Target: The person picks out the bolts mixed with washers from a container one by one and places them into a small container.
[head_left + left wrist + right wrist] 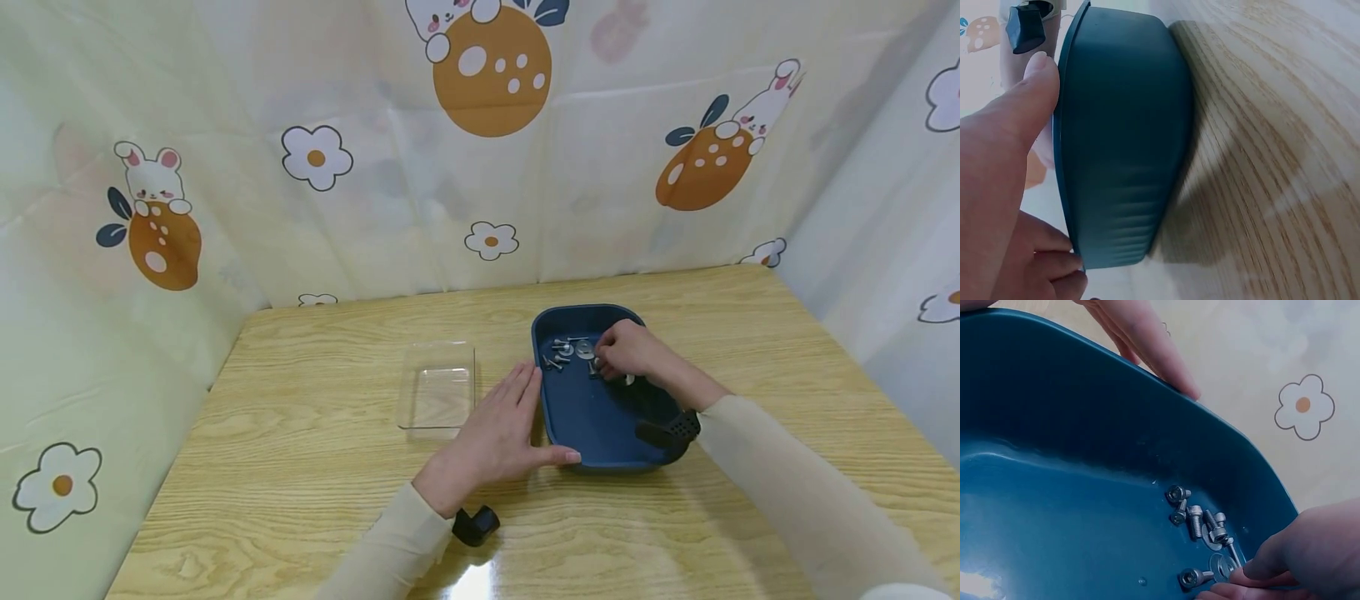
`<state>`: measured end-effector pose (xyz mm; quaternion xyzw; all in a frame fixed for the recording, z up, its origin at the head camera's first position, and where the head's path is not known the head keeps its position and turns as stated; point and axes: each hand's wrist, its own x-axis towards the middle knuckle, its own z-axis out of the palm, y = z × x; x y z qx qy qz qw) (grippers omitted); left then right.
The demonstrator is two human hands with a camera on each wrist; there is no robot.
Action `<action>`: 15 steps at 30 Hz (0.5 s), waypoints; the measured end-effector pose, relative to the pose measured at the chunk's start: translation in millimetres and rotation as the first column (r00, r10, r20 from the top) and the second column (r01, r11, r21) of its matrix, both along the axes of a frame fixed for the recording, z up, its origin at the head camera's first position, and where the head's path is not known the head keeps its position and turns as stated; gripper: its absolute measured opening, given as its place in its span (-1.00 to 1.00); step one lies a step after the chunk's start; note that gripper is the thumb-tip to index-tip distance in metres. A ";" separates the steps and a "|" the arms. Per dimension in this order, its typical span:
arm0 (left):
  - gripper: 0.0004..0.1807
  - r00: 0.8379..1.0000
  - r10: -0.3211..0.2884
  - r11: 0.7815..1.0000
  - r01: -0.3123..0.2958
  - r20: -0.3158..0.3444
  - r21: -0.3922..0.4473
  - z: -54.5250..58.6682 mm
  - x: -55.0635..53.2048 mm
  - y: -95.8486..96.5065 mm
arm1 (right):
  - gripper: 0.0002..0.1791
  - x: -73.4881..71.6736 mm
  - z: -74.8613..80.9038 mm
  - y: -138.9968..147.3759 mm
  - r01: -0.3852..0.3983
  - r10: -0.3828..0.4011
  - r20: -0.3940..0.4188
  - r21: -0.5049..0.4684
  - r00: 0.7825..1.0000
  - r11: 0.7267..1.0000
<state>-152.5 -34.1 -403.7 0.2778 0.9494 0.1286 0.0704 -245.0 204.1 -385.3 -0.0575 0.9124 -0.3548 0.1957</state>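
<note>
A dark blue plastic tub [546, 417] stands on the table with several small socket-head bolts [1195, 520] and flat washers [585, 349] gathered at its far left end. My left hand [495, 433] is spread at the tub's near left corner, its thumb along the near rim and its straight fingers against the left side. Inside the tub, my right hand [632, 350] reaches down with bent fingers at the washers and a bolt [1192, 577]. Thumb and fingers come together low over the pieces; I cannot tell whether they grip one.
Left of the tub, a clear rectangular plastic box [402, 392] sits on the wood-grain table [315, 467]. A curtain [390, 192] printed with rabbits and flowers hangs behind the table. Black devices [476, 526] are worn at both wrists.
</note>
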 end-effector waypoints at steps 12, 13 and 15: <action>0.32 1.000 0.000 1.000 0.000 0.007 0.020 -0.1 -0.3 0.8 | -0.66 -3.9 -6.4 -10.0 0.021 -0.012 0.076 -0.118 0.997 0.993; 0.32 1.000 -0.002 1.000 0.002 0.008 0.019 0.1 -0.3 0.8 | -0.66 -4.2 -6.8 -11.1 0.021 -0.012 0.077 -0.123 0.997 0.992; 0.31 1.000 -0.004 1.000 0.004 0.008 0.017 0.3 -0.2 0.7 | -0.66 -4.7 -7.6 -13.3 0.019 -0.008 0.081 -0.134 0.997 0.991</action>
